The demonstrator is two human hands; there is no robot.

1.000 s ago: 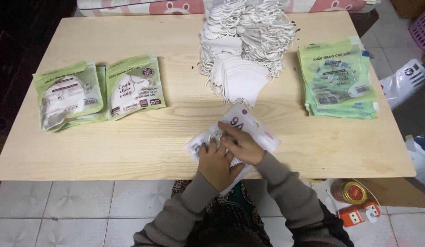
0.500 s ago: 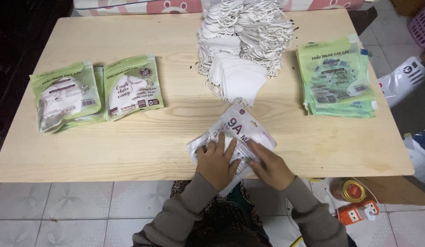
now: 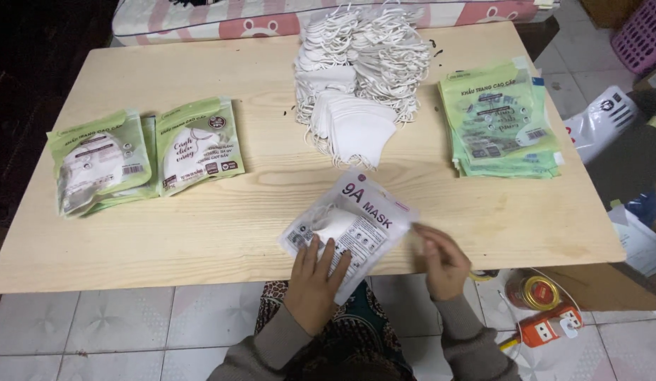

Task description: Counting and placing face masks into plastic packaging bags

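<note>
A white mask pouch (image 3: 354, 224) with purple lettering lies tilted at the near edge of the wooden table (image 3: 201, 226), at 6 o'clock on its surface. The left hand (image 3: 315, 276) lies flat on the pouch's lower corner, fingers spread over it. The right hand (image 3: 441, 259) sits at the pouch's 3 o'clock, fingertips curled together at its right edge; whether they pinch it I cannot tell. At 12 o'clock from the pouch stands a pile of loose white face masks (image 3: 359, 77). At 2 o'clock lies a stack of flat green pouches (image 3: 501, 120). At 10 o'clock lie filled green mask packets (image 3: 144, 152), overlapping side by side.
</note>
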